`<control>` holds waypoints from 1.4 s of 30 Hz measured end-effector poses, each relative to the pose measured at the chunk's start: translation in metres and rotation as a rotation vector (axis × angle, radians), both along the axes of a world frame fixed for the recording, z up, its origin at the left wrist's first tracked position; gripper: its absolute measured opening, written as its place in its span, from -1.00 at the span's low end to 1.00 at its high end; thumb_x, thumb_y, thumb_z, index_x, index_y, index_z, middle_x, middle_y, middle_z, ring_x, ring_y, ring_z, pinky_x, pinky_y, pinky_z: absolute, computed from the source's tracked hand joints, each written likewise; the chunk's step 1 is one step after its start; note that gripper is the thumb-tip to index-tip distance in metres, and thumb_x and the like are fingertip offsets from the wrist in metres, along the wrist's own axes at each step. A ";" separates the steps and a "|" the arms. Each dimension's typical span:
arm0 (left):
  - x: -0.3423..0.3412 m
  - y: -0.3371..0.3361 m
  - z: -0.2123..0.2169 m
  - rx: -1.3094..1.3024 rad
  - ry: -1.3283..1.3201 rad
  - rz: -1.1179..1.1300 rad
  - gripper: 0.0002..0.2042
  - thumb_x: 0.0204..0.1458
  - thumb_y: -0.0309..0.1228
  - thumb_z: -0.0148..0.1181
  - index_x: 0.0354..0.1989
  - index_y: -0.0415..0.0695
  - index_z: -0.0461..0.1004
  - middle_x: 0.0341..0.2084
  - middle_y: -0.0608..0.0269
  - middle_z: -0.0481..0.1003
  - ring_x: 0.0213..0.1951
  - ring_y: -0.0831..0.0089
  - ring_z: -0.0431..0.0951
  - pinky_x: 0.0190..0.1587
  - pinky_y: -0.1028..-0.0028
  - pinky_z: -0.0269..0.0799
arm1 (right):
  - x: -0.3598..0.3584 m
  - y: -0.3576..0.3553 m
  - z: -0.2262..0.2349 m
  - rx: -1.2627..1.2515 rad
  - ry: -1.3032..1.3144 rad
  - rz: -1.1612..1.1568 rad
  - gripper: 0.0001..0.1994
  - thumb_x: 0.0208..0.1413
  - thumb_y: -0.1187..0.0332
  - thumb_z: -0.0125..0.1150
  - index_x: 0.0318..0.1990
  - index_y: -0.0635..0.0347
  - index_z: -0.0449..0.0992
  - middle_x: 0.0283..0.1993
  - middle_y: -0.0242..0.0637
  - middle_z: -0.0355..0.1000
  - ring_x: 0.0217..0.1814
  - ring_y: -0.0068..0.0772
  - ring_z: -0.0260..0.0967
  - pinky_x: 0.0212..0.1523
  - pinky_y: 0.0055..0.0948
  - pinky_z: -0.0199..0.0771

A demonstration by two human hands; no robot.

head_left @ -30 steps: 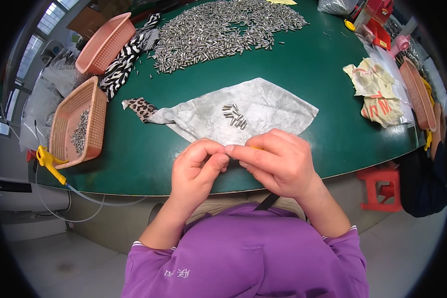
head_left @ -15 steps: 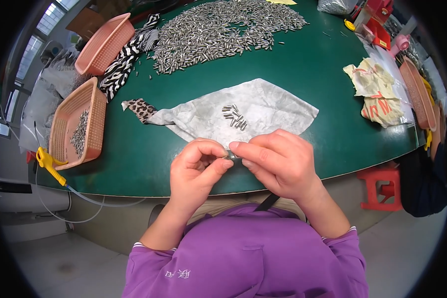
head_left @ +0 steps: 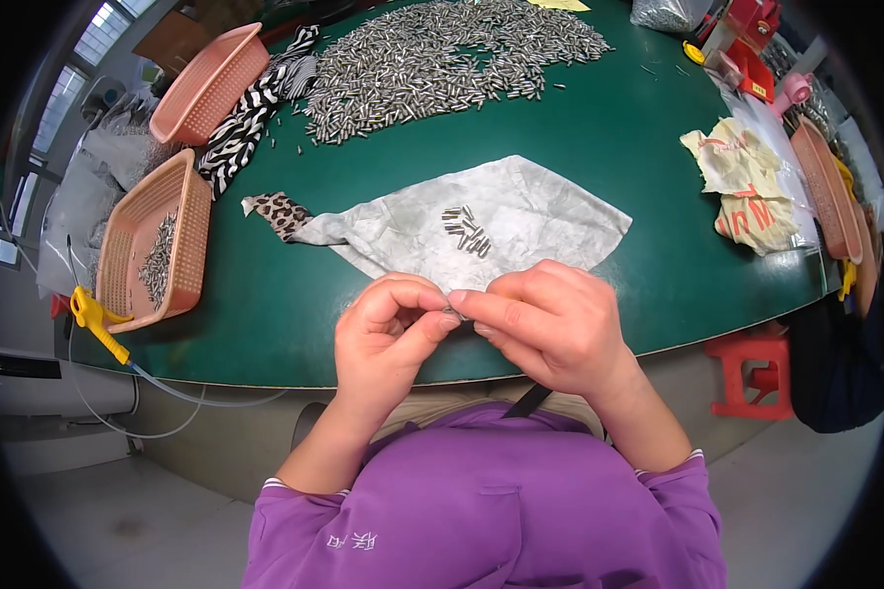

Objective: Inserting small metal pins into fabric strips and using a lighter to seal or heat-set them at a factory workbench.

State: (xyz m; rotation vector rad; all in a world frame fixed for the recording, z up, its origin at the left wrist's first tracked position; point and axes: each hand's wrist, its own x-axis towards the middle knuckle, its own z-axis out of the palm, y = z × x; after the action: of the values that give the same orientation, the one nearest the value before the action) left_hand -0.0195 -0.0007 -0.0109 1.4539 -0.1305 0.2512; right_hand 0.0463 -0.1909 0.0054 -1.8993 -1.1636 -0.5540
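Just above the table's near edge, my left hand (head_left: 381, 334) and my right hand (head_left: 560, 326) meet at their fingertips. Between them is a small shiny metal pin (head_left: 454, 313), mostly covered by the fingers. Thumb and index finger of the left hand pinch it. The right thumb and fingers close on it from the other side. Just beyond the hands, a grey-white cloth (head_left: 393, 224) lies spread out, with a spotted strip (head_left: 283, 217) at its left end. Several short metal pins (head_left: 468, 234) lie loose on the cloth.
A large heap of metal pins (head_left: 432, 74) covers the far part of the green table (head_left: 363, 177). At left stand a pink basket (head_left: 118, 240) holding pins, another pink basket (head_left: 192, 93), and a yellow air gun (head_left: 96, 319). A crumpled yellowish cloth (head_left: 742, 172) lies at right.
The right fingertips have moved slightly left, closer to the left ones, and less of the metal pin shows. Both hands otherwise keep their place, and the pins on the cloth lie unchanged.
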 end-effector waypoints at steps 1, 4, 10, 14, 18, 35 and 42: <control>0.000 -0.001 0.001 0.001 0.014 0.009 -0.86 0.01 -0.74 0.26 -0.28 -0.30 0.49 -0.26 0.20 0.48 -0.23 0.53 0.52 -0.18 0.54 0.50 | 0.000 0.000 0.000 -0.018 -0.019 -0.015 -0.67 -0.16 0.42 0.41 -0.14 0.03 0.66 -0.39 -0.42 0.52 -0.52 -0.42 0.38 -0.52 -0.45 0.35; 0.001 -0.003 0.004 -0.001 0.049 0.020 -0.87 0.01 -0.74 0.27 -0.30 -0.30 0.49 -0.27 0.20 0.49 -0.24 0.52 0.52 -0.19 0.54 0.50 | 0.000 -0.002 0.000 -0.052 -0.052 -0.039 -0.67 -0.16 0.40 0.41 -0.14 0.00 0.66 -0.39 -0.43 0.50 -0.51 -0.43 0.37 -0.52 -0.44 0.34; 0.002 -0.001 0.005 0.002 0.101 0.009 -0.90 0.02 -0.69 0.28 -0.33 -0.28 0.51 -0.29 0.25 0.50 -0.26 0.57 0.53 -0.19 0.56 0.49 | 0.001 0.002 0.001 -0.064 -0.103 -0.112 -0.64 -0.20 0.41 0.36 -0.13 -0.05 0.65 -0.37 -0.45 0.48 -0.46 -0.42 0.38 -0.50 -0.43 0.37; -0.001 0.002 0.007 -0.059 0.151 -0.009 -0.93 0.20 -0.54 0.17 -0.19 -0.25 0.49 -0.34 0.31 0.53 -0.32 0.61 0.53 -0.23 0.61 0.46 | -0.002 0.004 0.000 -0.006 -0.062 -0.233 -0.63 -0.16 0.44 0.37 -0.09 -0.04 0.64 -0.35 -0.45 0.48 -0.43 -0.41 0.39 -0.47 -0.43 0.40; -0.002 0.038 0.026 0.047 0.018 0.225 -0.88 0.28 -0.44 0.08 -0.19 -0.22 0.50 -0.38 0.31 0.53 -0.36 0.61 0.52 -0.27 0.60 0.45 | -0.008 0.005 0.005 -0.069 0.042 -0.257 -0.74 -0.15 0.42 0.40 -0.22 0.02 0.60 -0.45 -0.42 0.40 -0.46 -0.38 0.37 -0.49 -0.39 0.36; 0.034 0.128 0.057 0.663 -0.192 0.378 -0.71 0.30 -0.31 0.04 -0.36 -0.28 0.51 -0.30 0.23 0.53 -0.22 0.46 0.51 -0.08 0.47 0.40 | -0.006 -0.004 -0.001 -0.138 0.100 -0.205 -0.77 -0.22 0.43 0.40 -0.34 0.05 0.51 -0.46 -0.34 0.42 -0.39 -0.25 0.43 -0.41 -0.33 0.40; 0.082 0.034 0.041 0.958 -0.096 -0.035 -0.89 -0.01 -0.50 0.28 -0.29 -0.16 0.60 -0.31 0.18 0.52 -0.18 0.23 0.54 -0.14 0.35 0.46 | -0.005 0.000 -0.002 -0.118 0.097 -0.200 -0.74 -0.23 0.43 0.41 -0.31 0.01 0.53 -0.45 -0.37 0.42 -0.39 -0.27 0.44 -0.41 -0.32 0.42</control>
State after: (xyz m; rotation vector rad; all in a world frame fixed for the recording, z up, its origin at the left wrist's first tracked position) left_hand 0.0620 0.0337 0.0299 2.3869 -0.3901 0.2389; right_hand 0.0412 -0.1911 0.0037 -2.1343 -0.9689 -0.5031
